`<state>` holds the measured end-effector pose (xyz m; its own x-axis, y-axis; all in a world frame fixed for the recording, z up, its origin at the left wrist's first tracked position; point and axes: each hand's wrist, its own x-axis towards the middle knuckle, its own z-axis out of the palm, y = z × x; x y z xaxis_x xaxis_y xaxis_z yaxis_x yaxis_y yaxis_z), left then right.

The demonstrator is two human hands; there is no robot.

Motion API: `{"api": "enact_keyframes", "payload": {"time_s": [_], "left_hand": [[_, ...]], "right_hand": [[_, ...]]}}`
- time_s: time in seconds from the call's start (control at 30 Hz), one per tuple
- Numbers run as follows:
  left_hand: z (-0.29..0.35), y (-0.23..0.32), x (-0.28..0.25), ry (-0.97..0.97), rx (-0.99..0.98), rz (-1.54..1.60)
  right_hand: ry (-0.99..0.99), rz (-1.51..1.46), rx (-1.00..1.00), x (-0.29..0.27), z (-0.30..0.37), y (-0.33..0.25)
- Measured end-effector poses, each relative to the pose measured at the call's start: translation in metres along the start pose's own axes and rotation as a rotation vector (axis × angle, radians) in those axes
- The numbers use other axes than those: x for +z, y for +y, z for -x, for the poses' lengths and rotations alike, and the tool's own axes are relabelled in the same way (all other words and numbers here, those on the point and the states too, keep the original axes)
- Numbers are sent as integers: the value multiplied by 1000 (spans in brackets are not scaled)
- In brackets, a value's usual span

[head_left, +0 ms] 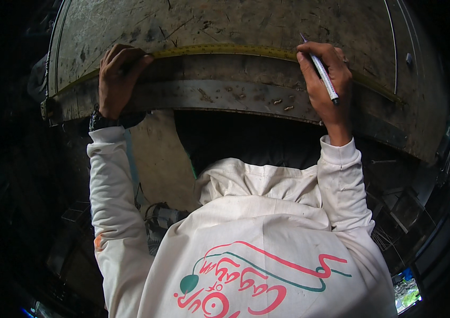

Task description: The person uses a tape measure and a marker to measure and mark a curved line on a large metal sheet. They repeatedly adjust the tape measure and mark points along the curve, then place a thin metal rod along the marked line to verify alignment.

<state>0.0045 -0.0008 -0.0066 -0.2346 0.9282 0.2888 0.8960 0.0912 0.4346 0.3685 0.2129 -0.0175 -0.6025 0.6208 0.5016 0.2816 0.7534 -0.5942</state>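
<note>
A yellow tape measure (pixel 219 49) is stretched from left to right along the near side of a worn, scratched tabletop (pixel 235 24). My left hand (pixel 120 79) is closed over the tape's left part, its fingers curled and thumb pressed toward the blade. My right hand (pixel 331 79) grips a slim white marker (pixel 322 72) with a black end, its thin tip pointing up and away over the table. The right fingers rest at the tape, which continues past them to the right. The tape's far left end is at the table corner, too dark to make out.
A grey metal strip (pixel 193 91) with rough, rusty spots runs along the table's front edge. A small metal piece (pixel 408 58) and a thin rod (pixel 394 42) lie at the right. Below left, a motor-like machine (pixel 164 214) stands by the floor (pixel 156 153). Metal frames (pixel 405 212) stand lower right.
</note>
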Motion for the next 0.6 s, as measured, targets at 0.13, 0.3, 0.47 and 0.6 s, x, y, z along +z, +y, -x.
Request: {"api": "enact_keyframes", "payload": {"time_s": [0.13,0.3,0.47,0.6], "left_hand": [[-1,-1,1,38,55,6],[-3,1,2,61,75,4],[2,-2,1,142,70,-147],[6,-10,4,230,24,-189]], "right_hand": [[-13,0,4,0,-1,-1],[-24,-20,13,0,-1,2],[-37,-81,44,3,-6,-10],[-48,-60,-49,15,-12,-17]]}}
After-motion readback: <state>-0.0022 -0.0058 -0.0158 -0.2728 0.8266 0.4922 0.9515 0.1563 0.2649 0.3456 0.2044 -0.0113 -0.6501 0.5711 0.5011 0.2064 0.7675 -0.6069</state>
